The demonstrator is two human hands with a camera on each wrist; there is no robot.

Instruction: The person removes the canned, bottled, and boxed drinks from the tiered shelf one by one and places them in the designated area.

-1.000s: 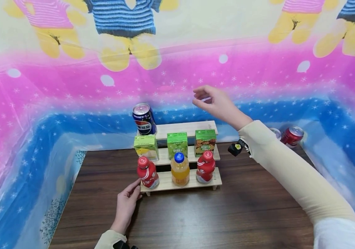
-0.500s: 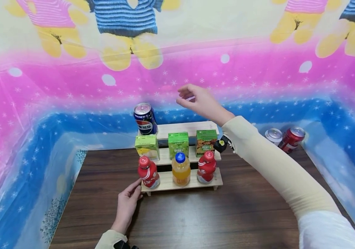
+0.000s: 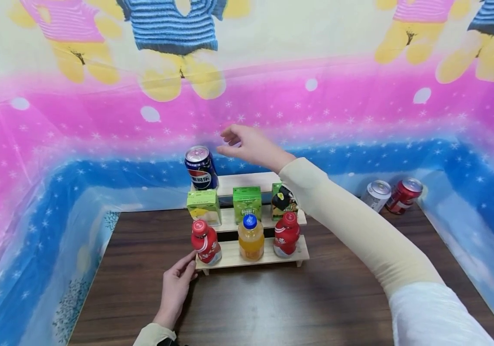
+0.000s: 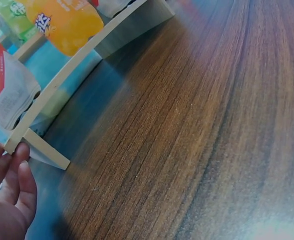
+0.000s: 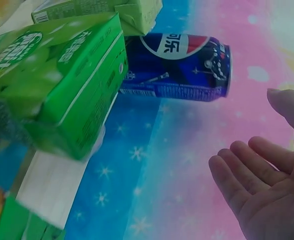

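My left hand (image 3: 175, 288) pinches the front left corner of a tiered wooden shelf (image 3: 234, 262); the left wrist view has the fingers (image 4: 19, 185) at the board's end, beside its leg. My right hand (image 3: 251, 146) hovers above the top tier, just right of a dark blue Pepsi can (image 3: 201, 169), apart from it. In the right wrist view its fingers (image 5: 251, 170) are relaxed and hold nothing. The can stands at the top tier's left end. Green juice cartons (image 3: 247, 204) fill the middle tier; my right wrist's camera partly covers the right one.
On the lowest tier stand two red bottles (image 3: 206, 247) and an orange drink bottle (image 3: 251, 242) with a blue cap. A silver can (image 3: 377, 195) and a red can (image 3: 404, 196) stand at the table's back right. A patterned cloth (image 3: 143, 158) hangs behind and around the table.
My right hand has moved left above the top tier, from over its right end to beside the Pepsi can. My left hand stays at the shelf corner.
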